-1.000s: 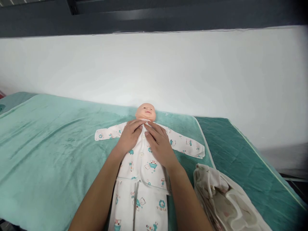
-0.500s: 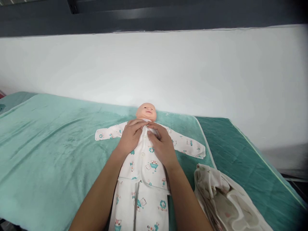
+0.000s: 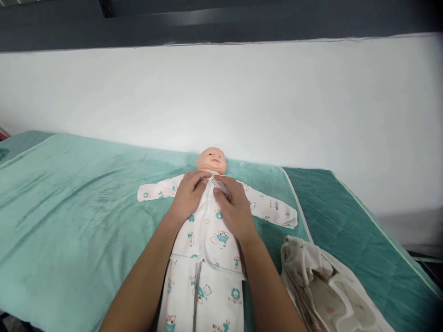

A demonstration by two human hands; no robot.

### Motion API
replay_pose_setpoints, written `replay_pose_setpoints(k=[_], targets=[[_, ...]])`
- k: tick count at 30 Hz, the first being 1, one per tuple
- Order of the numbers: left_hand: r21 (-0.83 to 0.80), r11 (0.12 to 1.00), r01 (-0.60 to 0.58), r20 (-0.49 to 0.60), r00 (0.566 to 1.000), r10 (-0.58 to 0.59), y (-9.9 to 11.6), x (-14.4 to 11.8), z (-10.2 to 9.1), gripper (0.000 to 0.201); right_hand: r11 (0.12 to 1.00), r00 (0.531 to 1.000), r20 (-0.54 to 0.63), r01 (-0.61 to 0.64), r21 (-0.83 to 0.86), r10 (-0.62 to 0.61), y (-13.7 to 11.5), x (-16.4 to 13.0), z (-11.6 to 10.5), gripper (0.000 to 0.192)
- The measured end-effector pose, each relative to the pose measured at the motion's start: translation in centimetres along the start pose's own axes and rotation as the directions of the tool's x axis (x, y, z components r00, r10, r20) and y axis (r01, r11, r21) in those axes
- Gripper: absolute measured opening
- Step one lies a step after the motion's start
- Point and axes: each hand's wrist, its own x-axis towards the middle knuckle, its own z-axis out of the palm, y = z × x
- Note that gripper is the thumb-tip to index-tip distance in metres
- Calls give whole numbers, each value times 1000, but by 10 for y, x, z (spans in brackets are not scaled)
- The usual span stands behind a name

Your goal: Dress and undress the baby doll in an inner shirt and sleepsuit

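A plastic baby doll (image 3: pixel 211 159) with a bare, hairless head lies on its back near the far edge of a soft mint-green plush blanket (image 3: pixel 69 207), its head towards the white wall (image 3: pixel 221 97) and its arms spread out to either side. It wears a white cotton top (image 3: pixel 207 230) printed with small teal cartoon animals and closed by a line of buttons down the front, and matching white printed trousers (image 3: pixel 204 299) that run towards the bottom of the view.

Both of the person's bare hands rest on the doll's chest just below the chin. The left hand (image 3: pixel 187 198) lies on its own side of the button line with fingers bent inward, the tips pressed into the cloth at the collar. The right hand (image 3: pixel 235 207) lies opposite, fingers curled and close together, their tips meeting the left hand's at the top of the button line. Whether either hand pinches a button or only the fabric edge cannot be told. Both forearms reach in from the bottom of the view, flanking the doll's body.

Just beside the right forearm, a crumpled cream-coloured cloth (image 3: pixel 325 286) lies in a heap, partly on the blanket and partly on a darker teal quilted mat (image 3: pixel 346 216) that shows beyond the blanket's edge.
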Motion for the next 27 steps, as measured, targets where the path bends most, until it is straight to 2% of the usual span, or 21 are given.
replay_pose_setpoints(k=[4,11,19,27], targets=[[-2,999,-43,12,999,43,0,1,0,25,999,1000,17,26,-47,-26,-2,1,-1,32],[-21,999,-44,12,999,45,2,2,0,24,999,1000,12,7,-46,-6,-1,0,0,34],[-31,995,99,-39,994,-100,0,10,5,17,999,999,-22,-42,5,42,3,1,3,33],[-131,986,98,-50,993,-106,-13,15,11,7,1000,999,-51,-17,-11,17,4,6,6,29]])
